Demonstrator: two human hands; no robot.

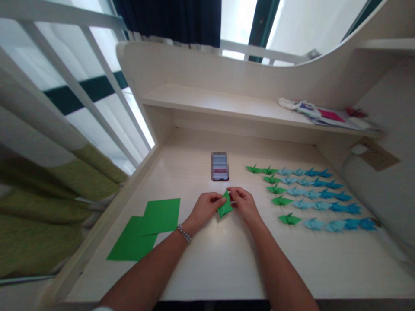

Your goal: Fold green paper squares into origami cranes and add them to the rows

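Left hand (205, 207) and right hand (246, 206), both pinching a folded green paper piece (225, 209), and flat green paper sheets (161, 216) lie left!

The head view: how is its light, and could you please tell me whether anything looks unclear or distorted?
In the head view, the window is washed out to white, and a soft bright patch shows on the desk below the folded green paper; also in the head view, the phone has a pixelated screen, and the white rails lean steeply, probably from wide-angle distortion.
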